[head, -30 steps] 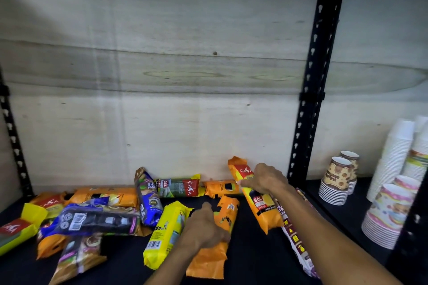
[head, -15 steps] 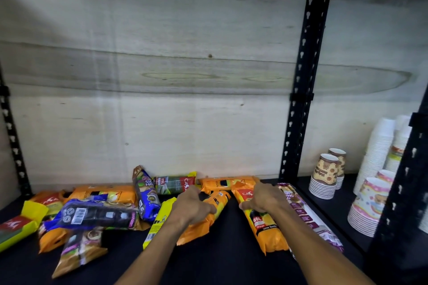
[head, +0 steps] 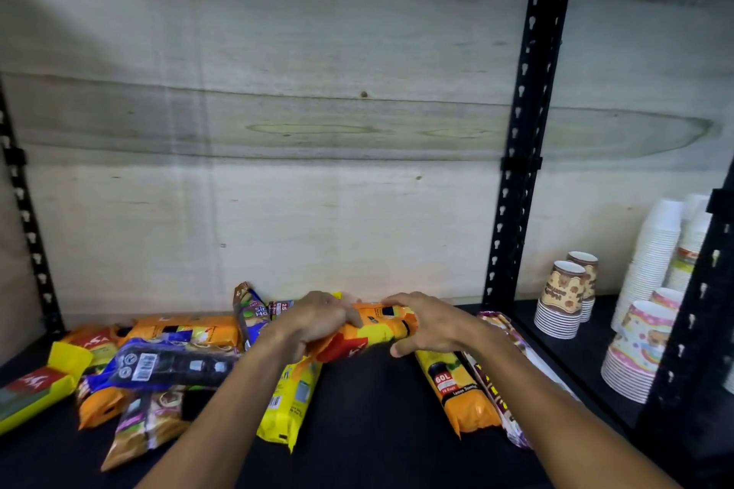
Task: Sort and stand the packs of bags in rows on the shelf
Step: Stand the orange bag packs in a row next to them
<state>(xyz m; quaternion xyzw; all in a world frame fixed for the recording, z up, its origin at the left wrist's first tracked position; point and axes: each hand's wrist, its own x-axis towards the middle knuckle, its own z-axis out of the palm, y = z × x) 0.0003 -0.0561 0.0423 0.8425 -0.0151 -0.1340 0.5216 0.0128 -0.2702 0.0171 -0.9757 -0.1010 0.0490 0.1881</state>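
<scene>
Both my hands hold one orange pack of bags (head: 375, 331) crosswise just above the black shelf (head: 357, 421), near the wooden back wall. My left hand (head: 317, 320) grips its left end and my right hand (head: 427, 326) its right end. Under my left forearm lies a yellow pack (head: 292, 405). Flat under my right forearm lie an orange pack marked 60L (head: 456, 389) and a long purple-and-white pack (head: 502, 381). Several more packs sprawl at the left: a dark blue one (head: 170, 363), orange ones (head: 186, 329), a brown one (head: 147, 425).
A black slotted upright (head: 524, 139) stands right of my hands. Beyond it, stacks of printed paper cups (head: 562, 298) and white cups (head: 655, 246) fill the neighbouring bay. A yellow-and-green pack (head: 35, 389) lies at the far left edge, by another upright (head: 28, 218).
My hands left the two packs they touched and came together at the back, both closing on one orange pack and lifting it. The 60L pack now lies flat.
</scene>
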